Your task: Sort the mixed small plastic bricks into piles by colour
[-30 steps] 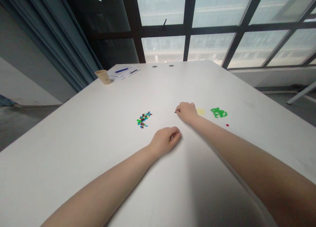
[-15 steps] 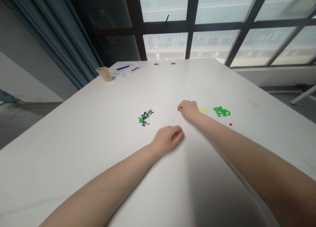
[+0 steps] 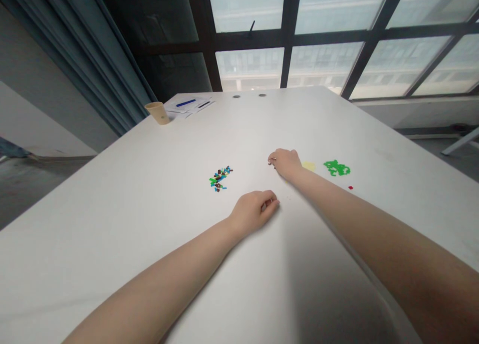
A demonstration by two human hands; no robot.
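Observation:
My right hand (image 3: 285, 164) is low over the white table (image 3: 243, 134), its fingers closed in a pinch. Small dark brown pieces (image 3: 269, 163) show at its fingertips; their exact shape is too small to tell. My left hand (image 3: 254, 212) lies on the tabletop nearer to me, fingers curled toward the thumb. Anything between its fingertips is hidden. Left of both hands is a loose pile of small blue, brown and green pieces (image 3: 220, 178). Pale yellow pieces (image 3: 309, 166) lie just right of my right wrist, partly covered by it.
Farther right are a cluster of green pieces (image 3: 337, 168) and a small red piece (image 3: 351, 187), close to my right forearm. At the far left edge stands a tan paper cup (image 3: 157, 113), beside papers (image 3: 181, 108) with a blue pen (image 3: 186, 102).
My right hand has shifted very slightly away from me, and dark brown bits now show at its fingertips. My left hand has stayed in place.

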